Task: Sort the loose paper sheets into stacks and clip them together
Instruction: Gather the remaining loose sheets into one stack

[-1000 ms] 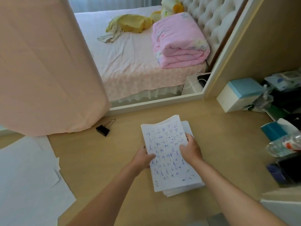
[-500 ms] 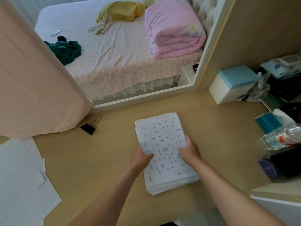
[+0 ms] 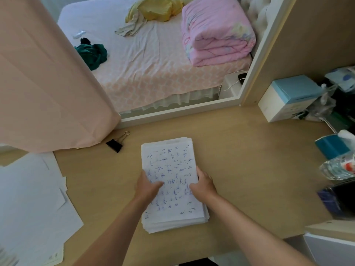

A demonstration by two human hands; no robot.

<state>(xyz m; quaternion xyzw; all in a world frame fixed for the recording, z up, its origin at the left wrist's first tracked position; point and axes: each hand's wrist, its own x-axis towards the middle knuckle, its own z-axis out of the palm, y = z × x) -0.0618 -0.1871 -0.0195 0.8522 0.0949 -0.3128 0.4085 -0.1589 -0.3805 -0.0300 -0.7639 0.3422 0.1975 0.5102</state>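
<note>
A thick stack of white sheets with blue handwriting (image 3: 171, 164) lies on the wooden desk (image 3: 249, 160), its edges nearly squared. My left hand (image 3: 147, 186) grips the stack's left edge, thumb lying on the top sheet. My right hand (image 3: 203, 184) grips the right edge the same way. A black binder clip (image 3: 115, 144) with its wire handles raised lies on the desk up and to the left of the stack, apart from both hands.
Loose white sheets (image 3: 32, 204) are spread at the left of the desk. A pink curtain (image 3: 48, 83) hangs at the back left. A blue-and-white box (image 3: 288, 98), a teal tissue box (image 3: 332, 146) and a plastic bottle (image 3: 338, 167) crowd the right side.
The stack's sheets have been pushed together and now lie more squared, turned a little toward upright. Both hands have slid slightly down along its side edges. The camera has shifted.
</note>
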